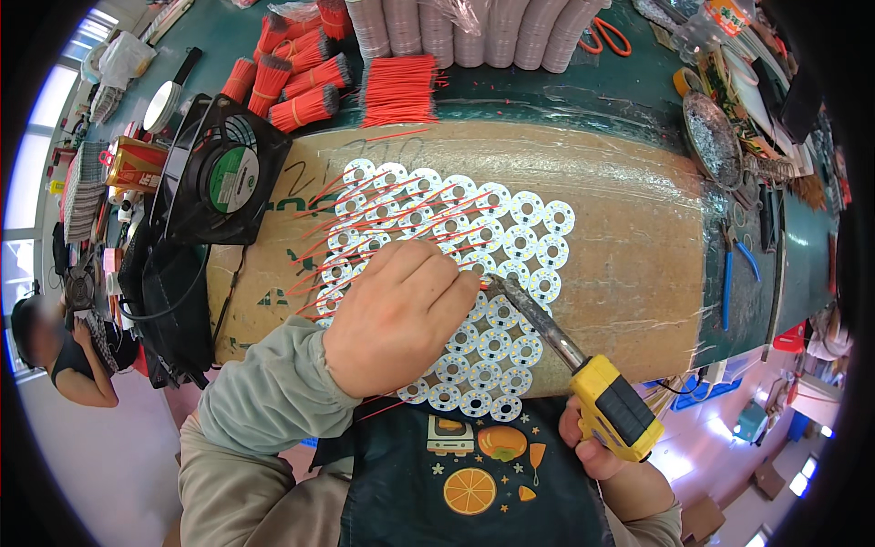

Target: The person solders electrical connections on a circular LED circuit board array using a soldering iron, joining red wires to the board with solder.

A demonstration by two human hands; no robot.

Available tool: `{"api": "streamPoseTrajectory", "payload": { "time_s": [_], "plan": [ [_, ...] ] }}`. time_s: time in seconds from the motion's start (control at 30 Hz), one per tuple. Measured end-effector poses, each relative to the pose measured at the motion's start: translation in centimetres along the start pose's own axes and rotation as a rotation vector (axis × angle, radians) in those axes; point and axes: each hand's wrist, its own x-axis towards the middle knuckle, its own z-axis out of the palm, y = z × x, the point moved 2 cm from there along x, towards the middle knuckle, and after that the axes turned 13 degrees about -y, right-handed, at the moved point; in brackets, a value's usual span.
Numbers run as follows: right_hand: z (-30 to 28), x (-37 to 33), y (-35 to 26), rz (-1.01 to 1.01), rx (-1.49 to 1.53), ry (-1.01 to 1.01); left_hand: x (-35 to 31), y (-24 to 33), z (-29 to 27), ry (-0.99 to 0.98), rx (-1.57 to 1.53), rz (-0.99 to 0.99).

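at the far left, a person sits beyond the desk, one hand near the chest. next, a gold and red box stands beside a black fan, which is tilted back toward the left. bundles of red wire lie behind the fan's right side, next to a loose flat pile of red wires.

the left grip comes in over the middle of a brown sheet, palm down, fingers pinched together on a red wire whose end just shows at the fingertips. under and around it, white ring-shaped discs lie in close rows on the sheet, with more red wires slanting across the left and upper ones. tall grey stacks stand behind.

right of the left grip, a yellow soldering iron slants up and left, its tip just beside the left fingertips, above the discs. the right grip is clenched around its handle. farther right are a round metal dish and blue-handled pliers.
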Motion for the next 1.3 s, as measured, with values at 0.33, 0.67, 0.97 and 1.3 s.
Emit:
{"api": "streamPoseTrajectory", "payload": {
  "time_s": [0.33, 0.67, 0.97, 1.3],
  "plan": [
    [0.2, -0.4, -0.3, -0.117, 0.243, 0.043, 0.0, 0.2, -0.6, 0.019, -0.032, -0.038],
    [1.3, -1.6, 1.4, -0.128, 0.186, -0.080, -2.1, 0.9, -0.7, 0.002, -0.092, -0.107],
    [1.1, -1.2, 1.6, -0.084, 0.010, -0.130, -2.2, 0.7, -0.1, 0.018, -0.093, -0.105],
    [1.5, -1.5, 2.5, -0.188, -0.039, -0.116, -2.0, 0.7, -0.3, -0.004, -0.098, -0.094]
  ]
}}
